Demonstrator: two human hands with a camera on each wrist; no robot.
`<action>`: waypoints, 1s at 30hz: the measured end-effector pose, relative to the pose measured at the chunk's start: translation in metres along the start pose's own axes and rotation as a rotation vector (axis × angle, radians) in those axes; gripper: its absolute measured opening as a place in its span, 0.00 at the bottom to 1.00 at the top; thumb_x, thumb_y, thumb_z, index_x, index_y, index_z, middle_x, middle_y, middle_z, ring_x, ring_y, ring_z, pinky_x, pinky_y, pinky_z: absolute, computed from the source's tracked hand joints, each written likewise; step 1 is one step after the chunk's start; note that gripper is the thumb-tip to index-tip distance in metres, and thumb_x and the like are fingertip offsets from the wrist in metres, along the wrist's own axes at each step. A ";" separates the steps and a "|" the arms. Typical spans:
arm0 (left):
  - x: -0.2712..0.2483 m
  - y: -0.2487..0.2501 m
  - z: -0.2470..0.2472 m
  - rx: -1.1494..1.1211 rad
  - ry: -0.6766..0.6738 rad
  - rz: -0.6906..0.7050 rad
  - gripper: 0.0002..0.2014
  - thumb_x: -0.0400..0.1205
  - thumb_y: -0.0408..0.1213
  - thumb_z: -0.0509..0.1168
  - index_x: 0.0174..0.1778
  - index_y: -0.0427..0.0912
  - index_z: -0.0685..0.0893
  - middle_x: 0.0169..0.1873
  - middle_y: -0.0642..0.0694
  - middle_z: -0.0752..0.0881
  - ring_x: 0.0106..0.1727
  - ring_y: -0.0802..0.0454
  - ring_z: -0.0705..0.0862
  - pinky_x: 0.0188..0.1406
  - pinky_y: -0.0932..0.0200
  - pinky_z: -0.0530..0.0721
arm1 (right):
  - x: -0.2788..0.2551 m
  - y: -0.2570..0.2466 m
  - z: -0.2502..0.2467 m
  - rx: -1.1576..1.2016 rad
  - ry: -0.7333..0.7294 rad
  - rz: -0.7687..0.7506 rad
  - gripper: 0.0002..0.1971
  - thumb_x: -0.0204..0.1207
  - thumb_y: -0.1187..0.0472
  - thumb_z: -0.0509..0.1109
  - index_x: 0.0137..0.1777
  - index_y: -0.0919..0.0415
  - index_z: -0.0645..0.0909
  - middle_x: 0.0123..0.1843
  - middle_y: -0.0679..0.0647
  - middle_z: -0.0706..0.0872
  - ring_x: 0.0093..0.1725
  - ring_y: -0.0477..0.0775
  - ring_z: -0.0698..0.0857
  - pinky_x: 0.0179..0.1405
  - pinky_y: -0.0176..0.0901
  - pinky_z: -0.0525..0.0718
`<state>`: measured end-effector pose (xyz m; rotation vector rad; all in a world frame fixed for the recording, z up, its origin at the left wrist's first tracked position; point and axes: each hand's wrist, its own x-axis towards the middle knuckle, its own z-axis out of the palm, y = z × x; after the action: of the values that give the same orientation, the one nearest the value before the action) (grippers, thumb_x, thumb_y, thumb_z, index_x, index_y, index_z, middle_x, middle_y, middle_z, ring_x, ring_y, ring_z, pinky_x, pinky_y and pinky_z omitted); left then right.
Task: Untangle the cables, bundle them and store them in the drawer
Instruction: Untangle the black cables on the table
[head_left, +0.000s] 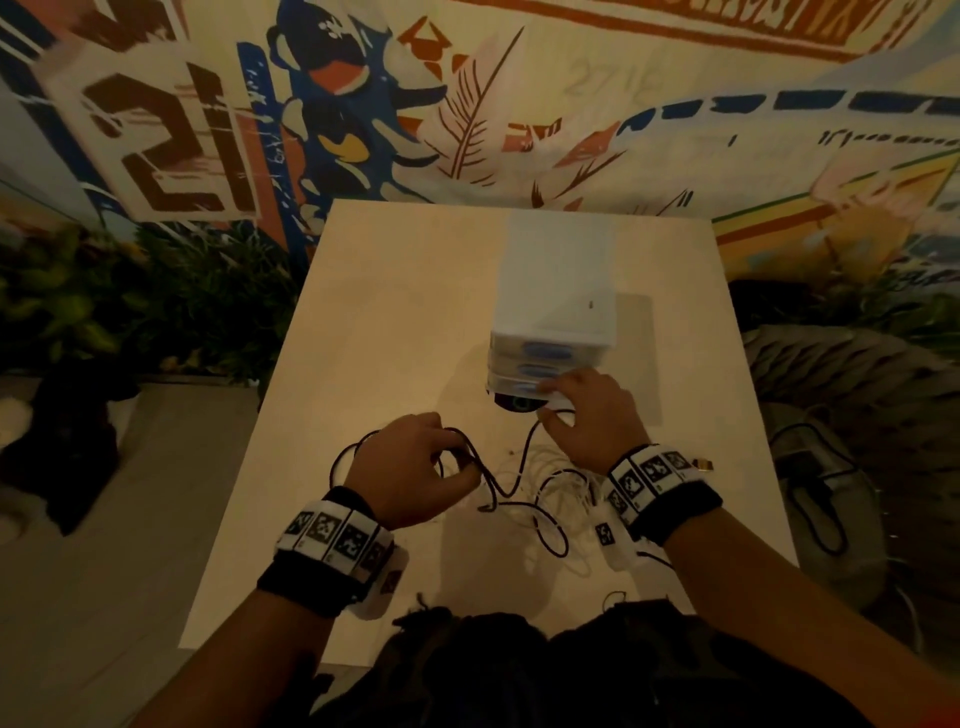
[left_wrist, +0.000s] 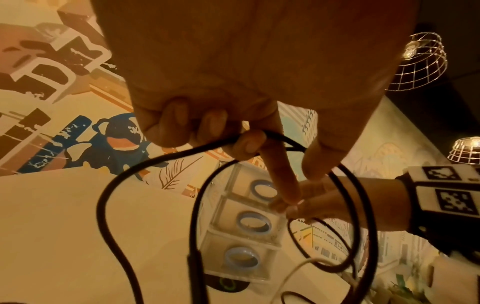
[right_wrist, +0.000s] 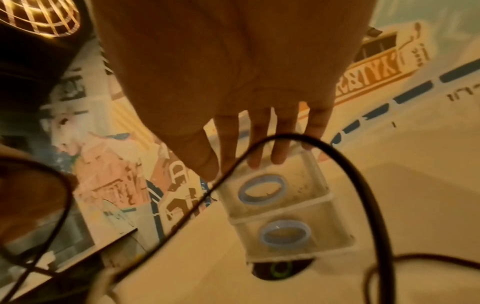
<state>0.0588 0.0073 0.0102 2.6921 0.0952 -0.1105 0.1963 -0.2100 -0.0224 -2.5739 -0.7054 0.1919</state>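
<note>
My left hand (head_left: 452, 462) grips loops of a black cable (head_left: 498, 488) above the pale table (head_left: 395, 312), middle finger and thumb curled round the cable (left_wrist: 111, 205). Between my hands, a thin white cable (head_left: 566, 483) lies tangled on the table. A small white drawer unit (head_left: 556, 291) with three clear drawers and blue ring handles stands in the middle. My right hand (head_left: 550, 400) reaches its front with straight fingers (right_wrist: 278, 152) at the top drawer's edge, holding nothing. The black cable (right_wrist: 363, 174) arcs in front of that hand.
A black round object with a green ring (head_left: 514, 404) lies at the foot of the drawer unit. A dark bag (head_left: 493, 649) sits at the table's near edge. Plants (head_left: 130, 312) stand left of the table, and a grey bag (head_left: 821, 483) is on the floor to its right.
</note>
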 end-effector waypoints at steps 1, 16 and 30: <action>0.001 0.002 -0.002 -0.007 0.013 -0.013 0.16 0.74 0.64 0.58 0.39 0.62 0.86 0.30 0.55 0.75 0.31 0.60 0.74 0.27 0.61 0.66 | -0.001 -0.006 -0.003 0.034 0.073 -0.080 0.19 0.78 0.39 0.61 0.61 0.43 0.87 0.60 0.47 0.87 0.58 0.55 0.84 0.59 0.57 0.83; -0.006 -0.013 -0.023 -0.620 0.071 -0.057 0.12 0.75 0.58 0.67 0.41 0.57 0.92 0.38 0.47 0.82 0.41 0.51 0.84 0.44 0.47 0.83 | -0.020 -0.024 -0.007 0.175 -0.227 0.079 0.24 0.74 0.55 0.72 0.67 0.46 0.67 0.41 0.47 0.86 0.39 0.50 0.86 0.43 0.52 0.86; -0.005 -0.013 -0.031 -0.458 0.314 -0.181 0.07 0.80 0.51 0.68 0.53 0.61 0.86 0.52 0.54 0.81 0.40 0.57 0.81 0.40 0.54 0.79 | -0.020 -0.043 0.007 0.056 -0.128 -0.391 0.24 0.83 0.39 0.58 0.52 0.53 0.91 0.48 0.49 0.91 0.47 0.55 0.84 0.46 0.53 0.81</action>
<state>0.0542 0.0327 0.0333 2.2183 0.4078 0.2518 0.1577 -0.1844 -0.0082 -2.3297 -1.2139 0.2454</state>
